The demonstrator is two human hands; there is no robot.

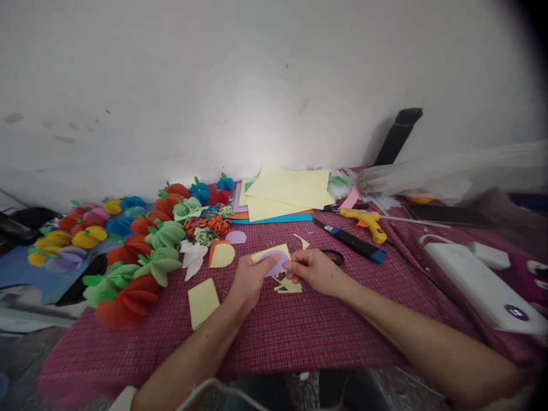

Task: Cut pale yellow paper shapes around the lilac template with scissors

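Note:
My left hand is closed on a pale yellow sheet with a rounded purple piece laid over it, its thumb pressing on the purple piece. The fingers of my right hand pinch at the right edge of these two layers. Under the hands lie yellow offcuts. To the left are a yellow rounded piece on orange, a small purple piece and a yellow rectangular stack. Just behind my right hand, a black loop shows, partly hidden.
Rows of colourful pumpkin-like crafts fill the left side. Scraps are heaped beside them. Large yellow sheets lie at the back. A utility knife, a yellow glue gun and a white power bank lie to the right.

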